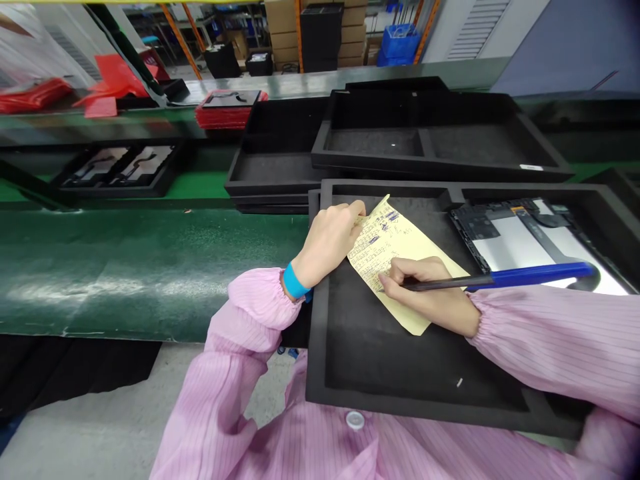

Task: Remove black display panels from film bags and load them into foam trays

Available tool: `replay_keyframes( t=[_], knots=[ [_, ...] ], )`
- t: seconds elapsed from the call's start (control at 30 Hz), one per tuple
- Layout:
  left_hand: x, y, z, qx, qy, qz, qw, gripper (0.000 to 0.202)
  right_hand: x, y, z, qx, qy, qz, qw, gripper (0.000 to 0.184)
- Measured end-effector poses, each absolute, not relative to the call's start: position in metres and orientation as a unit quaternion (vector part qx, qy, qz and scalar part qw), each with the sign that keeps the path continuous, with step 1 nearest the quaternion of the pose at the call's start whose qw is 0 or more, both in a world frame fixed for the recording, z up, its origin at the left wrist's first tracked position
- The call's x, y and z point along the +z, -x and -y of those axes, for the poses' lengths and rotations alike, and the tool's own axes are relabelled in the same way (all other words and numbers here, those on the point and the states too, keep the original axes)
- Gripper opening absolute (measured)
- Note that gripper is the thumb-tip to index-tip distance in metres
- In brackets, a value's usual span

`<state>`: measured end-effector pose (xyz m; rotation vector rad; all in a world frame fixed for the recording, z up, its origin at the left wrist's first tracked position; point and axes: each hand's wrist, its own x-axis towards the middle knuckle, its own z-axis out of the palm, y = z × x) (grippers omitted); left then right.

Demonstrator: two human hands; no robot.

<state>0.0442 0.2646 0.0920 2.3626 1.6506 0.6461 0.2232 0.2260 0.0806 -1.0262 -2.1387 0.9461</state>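
A yellow sheet of paper point(405, 243) covered in small handwriting, with some dark blue scribbled-out patches, lies aslant in a black foam tray point(318, 333). My left hand point(330, 237), fingers curled, rests over the tray's left wall and grips the paper's upper left edge; its fingertips are partly hidden. In my right hand point(425, 270) is a pen point(525, 274), with a blue cap on its back end and its tip touching the lower left part of the writing. To the right, in another compartment, sits an opened flat electronic panel point(520, 237) with a ribbon cable, partly behind the pen.
More black foam trays point(285, 167) are stacked behind. At the left, one tray point(120, 190) holds two similar panels on the green bench point(150, 267). Red sleeves point(227, 119) with a panel on top lie on the back shelf. A blue crate point(400, 43) stands beyond.
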Motion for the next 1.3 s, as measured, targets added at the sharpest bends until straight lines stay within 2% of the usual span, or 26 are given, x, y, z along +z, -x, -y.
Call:
replay_keyframes(
  t=[0.1,0.17,0.27,0.33,0.4,0.5,0.57,0.67,0.8,0.93,1.03,1.1,1.17,1.23,1.3],
  knots=[
    [0.09,-0.049,-0.266,0.256,-0.795,-0.539,0.113,0.012,0.081,-0.225,-0.226,0.381,0.386,0.783,0.305,0.038],
    [0.091,-0.04,-0.269,0.368,-0.767,-0.509,0.132,0.01,0.085,-0.228,-0.226,0.377,0.382,0.768,0.35,0.036],
    [0.093,0.008,-0.269,0.589,-0.607,-0.524,0.102,0.004,0.102,-0.236,-0.23,0.287,0.365,0.792,0.398,0.027],
    [0.093,0.061,-0.265,0.644,-0.497,-0.572,0.106,0.018,0.119,-0.24,-0.237,0.21,0.341,0.837,0.373,0.019],
    [0.086,0.115,-0.258,0.616,-0.488,-0.603,0.134,0.025,0.135,-0.24,-0.251,0.136,0.315,0.875,0.343,0.014],
    [0.061,0.164,-0.255,0.5,-0.533,-0.648,0.213,0.023,0.147,-0.233,-0.278,0.06,0.323,0.881,0.342,0.02],
    [0.036,0.17,-0.262,0.409,-0.572,-0.661,0.26,0.02,0.145,-0.223,-0.294,0.027,0.343,0.878,0.333,0.015],
    [-0.004,0.156,-0.282,0.321,-0.613,-0.661,0.29,0.021,0.132,-0.2,-0.307,-0.014,0.33,0.904,0.273,0.01],
    [-0.04,0.138,-0.306,0.318,-0.624,-0.664,0.261,0.02,0.119,-0.153,-0.307,-0.045,0.282,0.94,0.189,0.017],
    [-0.052,0.138,-0.311,0.362,-0.604,-0.675,0.22,0.028,0.116,-0.098,-0.302,-0.071,0.261,0.958,0.094,0.018],
    [-0.054,0.142,-0.302,0.389,-0.58,-0.688,0.197,0.035,0.131,-0.084,-0.3,-0.078,0.279,0.956,0.048,0.035],
    [-0.057,0.143,-0.291,0.388,-0.581,-0.688,0.199,0.041,0.153,-0.103,-0.304,-0.081,0.304,0.949,0.03,0.044],
    [-0.063,0.141,-0.279,0.369,-0.593,-0.684,0.211,0.047,0.179,-0.146,-0.314,-0.077,0.343,0.936,-0.002,0.038],
    [-0.072,0.138,-0.268,0.337,-0.607,-0.684,0.223,0.056,0.196,-0.207,-0.326,-0.04,0.383,0.92,-0.07,0.028],
    [-0.079,0.131,-0.26,0.304,-0.616,-0.691,0.224,0.072,0.199,-0.27,-0.337,0.048,0.407,0.899,-0.157,0.026]
  ],
)
